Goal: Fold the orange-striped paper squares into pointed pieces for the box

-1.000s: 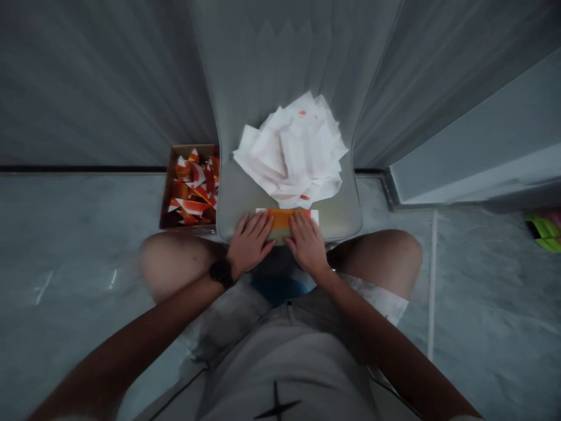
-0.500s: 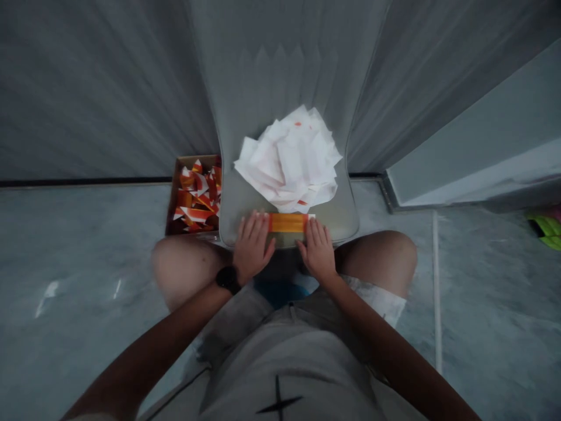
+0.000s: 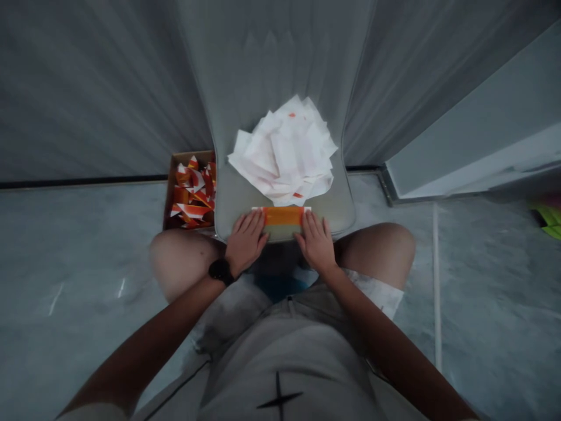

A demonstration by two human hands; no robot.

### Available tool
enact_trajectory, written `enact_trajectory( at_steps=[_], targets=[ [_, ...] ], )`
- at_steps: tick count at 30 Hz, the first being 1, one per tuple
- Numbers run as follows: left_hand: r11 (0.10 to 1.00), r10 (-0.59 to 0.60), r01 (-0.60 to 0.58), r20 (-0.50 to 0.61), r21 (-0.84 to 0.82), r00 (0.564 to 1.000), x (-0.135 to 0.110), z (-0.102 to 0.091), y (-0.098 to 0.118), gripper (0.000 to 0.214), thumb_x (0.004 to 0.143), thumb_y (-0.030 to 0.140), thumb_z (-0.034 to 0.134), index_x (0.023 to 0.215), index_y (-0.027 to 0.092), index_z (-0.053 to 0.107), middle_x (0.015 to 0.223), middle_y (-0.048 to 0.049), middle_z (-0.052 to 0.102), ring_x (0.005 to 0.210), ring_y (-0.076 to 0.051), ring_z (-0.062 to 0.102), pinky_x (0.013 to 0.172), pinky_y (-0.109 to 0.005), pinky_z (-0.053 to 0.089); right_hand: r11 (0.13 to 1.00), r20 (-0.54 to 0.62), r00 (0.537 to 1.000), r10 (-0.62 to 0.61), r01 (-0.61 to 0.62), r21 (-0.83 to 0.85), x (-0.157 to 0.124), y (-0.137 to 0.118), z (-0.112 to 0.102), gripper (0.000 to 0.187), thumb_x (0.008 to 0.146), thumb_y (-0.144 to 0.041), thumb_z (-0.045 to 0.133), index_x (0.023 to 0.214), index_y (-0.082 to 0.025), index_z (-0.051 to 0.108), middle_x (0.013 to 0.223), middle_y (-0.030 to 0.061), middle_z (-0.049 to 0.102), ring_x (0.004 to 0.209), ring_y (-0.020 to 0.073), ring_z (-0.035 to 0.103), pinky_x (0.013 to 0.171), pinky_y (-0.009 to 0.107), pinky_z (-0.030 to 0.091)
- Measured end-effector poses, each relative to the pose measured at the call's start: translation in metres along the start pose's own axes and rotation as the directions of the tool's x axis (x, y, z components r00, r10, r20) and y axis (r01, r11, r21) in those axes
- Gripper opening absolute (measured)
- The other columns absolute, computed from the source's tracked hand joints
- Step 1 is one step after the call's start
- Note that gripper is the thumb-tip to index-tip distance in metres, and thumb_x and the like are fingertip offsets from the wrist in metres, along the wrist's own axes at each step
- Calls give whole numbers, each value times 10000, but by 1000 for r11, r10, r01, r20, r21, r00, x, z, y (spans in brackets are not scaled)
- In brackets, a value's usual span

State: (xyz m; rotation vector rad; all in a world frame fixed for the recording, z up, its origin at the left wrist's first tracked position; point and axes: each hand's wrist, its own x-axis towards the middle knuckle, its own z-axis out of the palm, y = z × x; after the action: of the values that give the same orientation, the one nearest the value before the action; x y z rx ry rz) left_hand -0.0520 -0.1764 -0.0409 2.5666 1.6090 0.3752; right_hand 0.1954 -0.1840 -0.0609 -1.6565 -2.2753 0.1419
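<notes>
Pressing flat on a folded orange-and-white paper strip [image 3: 283,216], the left hand [image 3: 245,242] and the right hand [image 3: 316,242] rest palm-down, with a narrow gap between them. Both hands are open, with the fingers extended and slightly spread; neither hand pinches the strip. Each hand covers one end portion of the strip, leaving its orange middle exposed in the gap and beyond the fingertips.

Strip position: crosswise, near the front edge of the grey chair seat [image 3: 236,204], between the person's knees. A loose pile of white paper sheets [image 3: 280,152] with small orange marks lies just beyond the strip, toward the rear of the seat, and leans against the grey backrest [image 3: 272,58].

An open cardboard box [image 3: 167,193] stands just beside the left edge of the seat, on the marble floor [image 3: 79,245]. It holds a heap of folded orange-and-white paper pieces [image 3: 191,193]. A black wristwatch [image 3: 221,271] is worn on the left wrist. A green object [image 3: 550,222], partly cut off by the frame, lies on the floor well to the right of the seat.
</notes>
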Motion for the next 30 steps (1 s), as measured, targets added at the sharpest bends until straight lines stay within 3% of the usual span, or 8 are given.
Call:
enact_trajectory(
  at_steps=[5, 9, 12, 15, 20, 23, 26, 30],
  targets=[
    [999, 27, -30, -80, -33, 996, 4, -2, 0, 526, 1032, 337, 353, 1511, 137, 439, 1533, -129, 479, 1436, -271, 421, 1199, -481, 280, 999, -68, 997, -30, 32, 28, 2, 4, -6, 541, 1062, -380, 308, 1522, -109, 395, 1520, 168, 485, 1418, 295, 418, 1196, 571, 199],
    [996, -33, 17, -176, -88, 984, 19, -6, -14, 424, 1024, 366, 411, 1352, 187, 610, 1356, -128, 640, 1285, -288, 547, 1086, -477, 390, 996, -126, 992, -21, 33, 87, 19, 13, -12, 506, 1037, -413, 394, 1435, -126, 518, 1372, 186, 604, 1272, 321, 521, 1082, 528, 365],
    [994, -75, 58, -201, -91, 977, 30, -7, -27, 492, 950, 494, 549, 1314, 174, 630, 1364, -167, 600, 1301, -343, 495, 1060, -503, 395, 995, -143, 990, 3, 10, 95, 40, 22, -16, 580, 954, -517, 543, 1380, -124, 572, 1283, 208, 608, 1162, 357, 533, 979, 506, 431],
    [993, -50, 26, -211, -117, 976, 33, -6, -35, 499, 895, 541, 620, 1249, 191, 660, 1390, -157, 562, 1319, -350, 461, 1078, -508, 376, 993, -125, 992, -21, 36, 117, 54, 28, -18, 514, 893, -541, 630, 1234, -157, 655, 1230, 178, 612, 1107, 347, 533, 952, 491, 436],
    [982, -28, -28, -289, -188, 957, 25, -3, -35, 426, 889, 515, 645, 1164, 191, 665, 1328, -147, 579, 1234, -311, 519, 1031, -461, 421, 976, -151, 988, -29, 61, 208, 51, 26, -18, 385, 886, -478, 666, 1092, -155, 628, 1090, 134, 653, 1026, 304, 558, 912, 454, 462],
    [983, 3, -63, -322, -175, 947, 21, 0, -33, 334, 922, 478, 613, 1088, 196, 680, 1254, -136, 618, 1158, -289, 560, 994, -447, 436, 977, -179, 980, -91, 123, 176, 46, 22, -20, 264, 937, -430, 607, 1015, -179, 640, 1169, 144, 635, 1166, 318, 520, 986, 483, 447],
    [985, 11, -65, -319, -162, 948, 18, 2, -32, 307, 947, 448, 583, 1112, 210, 686, 1222, -126, 641, 1122, -280, 579, 974, -442, 442, 971, -193, 966, -171, 198, 130, 44, 20, -23, 230, 972, -401, 553, 960, -201, 666, 1344, 140, 574, 1362, 326, 396, 1090, 527, 392],
    [975, 72, -128, -287, -182, 955, 10, 2, -34, 225, 972, 365, 557, 1067, 224, 704, 1222, -104, 665, 1153, -259, 579, 991, -437, 451, 948, -157, 950, -271, 291, 126, 42, 24, -26, 230, 996, -358, 519, 1029, -210, 693, 1333, 123, 614, 1341, 292, 455, 1111, 525, 400]
  ],
)
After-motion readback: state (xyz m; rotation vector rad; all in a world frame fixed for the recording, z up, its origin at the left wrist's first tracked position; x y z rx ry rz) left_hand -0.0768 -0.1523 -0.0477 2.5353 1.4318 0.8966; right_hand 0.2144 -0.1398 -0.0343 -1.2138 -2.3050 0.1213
